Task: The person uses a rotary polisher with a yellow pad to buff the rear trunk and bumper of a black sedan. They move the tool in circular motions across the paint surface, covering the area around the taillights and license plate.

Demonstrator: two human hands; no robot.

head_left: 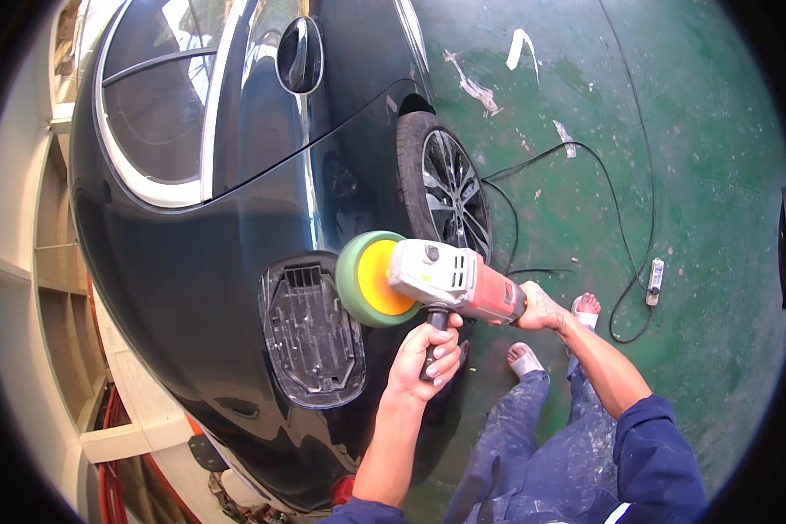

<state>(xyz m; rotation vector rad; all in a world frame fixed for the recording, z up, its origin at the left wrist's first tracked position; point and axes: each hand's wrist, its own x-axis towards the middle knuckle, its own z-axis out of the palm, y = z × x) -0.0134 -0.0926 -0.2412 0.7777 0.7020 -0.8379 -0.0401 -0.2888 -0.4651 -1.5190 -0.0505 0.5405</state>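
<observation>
Left grip [415,356] and right grip [541,308] clasp a white and red polisher [461,278] with a green, yellow-centred pad [377,279].

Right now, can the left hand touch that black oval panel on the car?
Probably yes: the black oval panel is close by, with only car bodywork between. But the left hand grips the black side handle of the polisher, so it would likely need to let go.

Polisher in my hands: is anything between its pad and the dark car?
Nothing visible stands between the green pad and the dark car; whether they touch, I can't tell. Your left hand grips the side handle, clear of the pad.
</observation>
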